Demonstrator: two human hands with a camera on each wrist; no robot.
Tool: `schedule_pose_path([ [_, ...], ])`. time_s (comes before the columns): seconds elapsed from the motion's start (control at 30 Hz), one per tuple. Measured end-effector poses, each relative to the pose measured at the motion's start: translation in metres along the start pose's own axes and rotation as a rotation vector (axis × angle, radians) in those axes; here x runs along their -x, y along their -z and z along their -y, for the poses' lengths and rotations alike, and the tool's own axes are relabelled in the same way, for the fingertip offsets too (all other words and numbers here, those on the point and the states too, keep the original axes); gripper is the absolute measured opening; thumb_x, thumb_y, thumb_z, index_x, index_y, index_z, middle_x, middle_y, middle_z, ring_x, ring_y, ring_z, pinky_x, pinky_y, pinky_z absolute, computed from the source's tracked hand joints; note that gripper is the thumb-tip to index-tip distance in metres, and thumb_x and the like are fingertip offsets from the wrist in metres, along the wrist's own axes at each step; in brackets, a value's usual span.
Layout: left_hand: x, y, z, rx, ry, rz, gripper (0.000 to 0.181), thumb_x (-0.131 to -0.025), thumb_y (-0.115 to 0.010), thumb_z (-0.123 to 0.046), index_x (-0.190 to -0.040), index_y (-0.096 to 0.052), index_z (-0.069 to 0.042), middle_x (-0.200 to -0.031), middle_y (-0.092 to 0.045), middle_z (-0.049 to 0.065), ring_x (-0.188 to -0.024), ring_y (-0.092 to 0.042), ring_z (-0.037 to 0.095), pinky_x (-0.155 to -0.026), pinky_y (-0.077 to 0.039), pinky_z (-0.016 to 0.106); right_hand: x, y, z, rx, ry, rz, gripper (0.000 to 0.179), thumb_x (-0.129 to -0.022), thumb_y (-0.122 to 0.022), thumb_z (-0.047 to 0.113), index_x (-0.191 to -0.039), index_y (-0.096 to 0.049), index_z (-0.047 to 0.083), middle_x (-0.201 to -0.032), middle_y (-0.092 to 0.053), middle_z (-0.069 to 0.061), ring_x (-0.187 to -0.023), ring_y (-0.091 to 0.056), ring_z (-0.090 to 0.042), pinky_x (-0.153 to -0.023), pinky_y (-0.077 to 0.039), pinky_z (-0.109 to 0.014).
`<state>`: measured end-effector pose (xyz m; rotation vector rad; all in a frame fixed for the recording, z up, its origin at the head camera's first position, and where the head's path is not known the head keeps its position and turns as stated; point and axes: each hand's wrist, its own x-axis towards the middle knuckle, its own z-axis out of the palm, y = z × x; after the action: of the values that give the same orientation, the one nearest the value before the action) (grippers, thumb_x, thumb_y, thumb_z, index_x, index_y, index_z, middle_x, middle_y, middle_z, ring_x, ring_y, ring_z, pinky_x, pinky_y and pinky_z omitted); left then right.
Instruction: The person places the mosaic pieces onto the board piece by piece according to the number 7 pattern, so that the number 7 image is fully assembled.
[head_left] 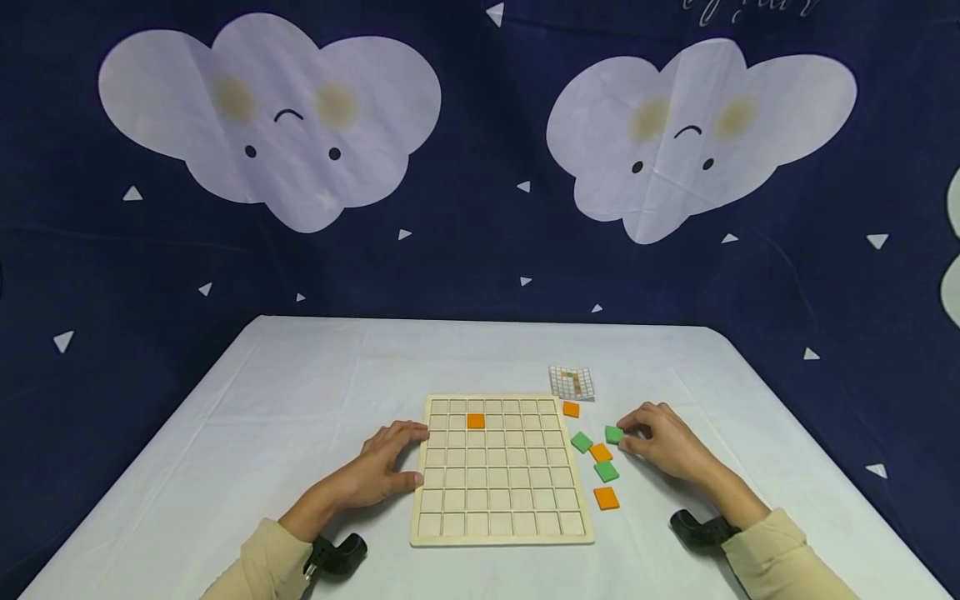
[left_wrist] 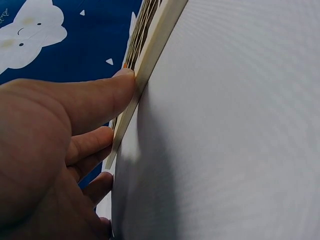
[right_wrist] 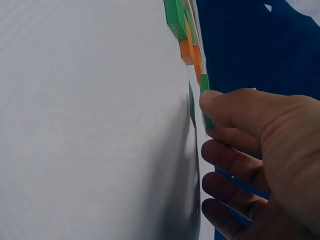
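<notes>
A pale wooden grid board point(head_left: 498, 537) lies flat on the table, with one orange square tile point(head_left: 476, 422) in a cell of its second row. My left hand point(head_left: 381, 468) touches the board's left edge, thumb and fingertips resting along the rim. On the right, my right hand point(head_left: 667, 442) pinches a green square tile point(head_left: 614, 435) between thumb and index finger. In the right wrist view that green tile point(right_wrist: 205, 87) stands on edge in the pinch, apart from the cloth, while the other fingers point(right_wrist: 230, 187) hang loosely curled below.
Between board and right hand lie loose tiles: a green tile point(head_left: 582, 442), an orange tile point(head_left: 601, 452), another green tile point(head_left: 607, 472) and an orange tile point(head_left: 607, 498). One more orange tile point(head_left: 571, 409) sits near a small printed pattern card point(head_left: 572, 382). White cloth point(head_left: 337, 358) covers the table.
</notes>
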<state>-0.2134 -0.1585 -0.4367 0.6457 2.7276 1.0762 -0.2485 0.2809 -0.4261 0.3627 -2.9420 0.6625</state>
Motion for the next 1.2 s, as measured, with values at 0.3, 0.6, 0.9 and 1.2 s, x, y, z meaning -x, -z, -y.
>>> schedule_pose_path([
  [0.3, 0.000, 0.000, 0.000, -0.009, -0.009, 0.000, 0.057, -0.084, -0.069, -0.025, -0.134, -0.046, -0.011, -0.146, -0.038, 0.008, -0.139, -0.025, 0.035, -0.111, -0.013, 0.062, 0.000, 0.004, 0.007, -0.024, 0.036, -0.024, 0.021, -0.080, -0.072, 0.016, -0.100, -0.070, 0.012, -0.097, -0.064, 0.001, -0.093, -0.052, -0.017, -0.081, -0.045, -0.039],
  [0.6, 0.001, 0.000, 0.000, -0.003, -0.006, -0.001, 0.057, -0.084, -0.070, -0.024, -0.134, -0.046, -0.011, -0.146, -0.038, 0.008, -0.139, -0.025, 0.036, -0.111, -0.012, 0.061, -0.002, 0.005, 0.015, -0.038, 0.074, -0.042, 0.021, -0.080, -0.072, 0.016, -0.100, -0.070, 0.012, -0.097, -0.066, 0.001, -0.096, -0.055, -0.020, -0.084, -0.047, -0.043],
  [0.9, 0.001, 0.000, 0.000, -0.004, -0.016, -0.006, 0.057, -0.084, -0.070, -0.023, -0.134, -0.046, -0.010, -0.145, -0.038, 0.009, -0.139, -0.026, 0.036, -0.111, -0.013, 0.062, -0.005, 0.007, 0.028, -0.045, 0.072, -0.017, 0.020, -0.082, -0.071, 0.019, -0.101, -0.070, 0.014, -0.099, -0.064, 0.001, -0.097, -0.054, -0.020, -0.084, -0.047, -0.043],
  [1.2, 0.001, -0.001, -0.001, 0.000, -0.013, -0.009, 0.057, -0.083, -0.070, -0.023, -0.134, -0.046, -0.010, -0.145, -0.039, 0.009, -0.139, -0.025, 0.036, -0.111, -0.012, 0.062, -0.006, 0.005, 0.039, -0.035, 0.112, -0.035, 0.020, -0.081, -0.071, 0.017, -0.101, -0.070, 0.015, -0.100, -0.064, 0.002, -0.097, -0.053, -0.018, -0.083, -0.047, -0.039],
])
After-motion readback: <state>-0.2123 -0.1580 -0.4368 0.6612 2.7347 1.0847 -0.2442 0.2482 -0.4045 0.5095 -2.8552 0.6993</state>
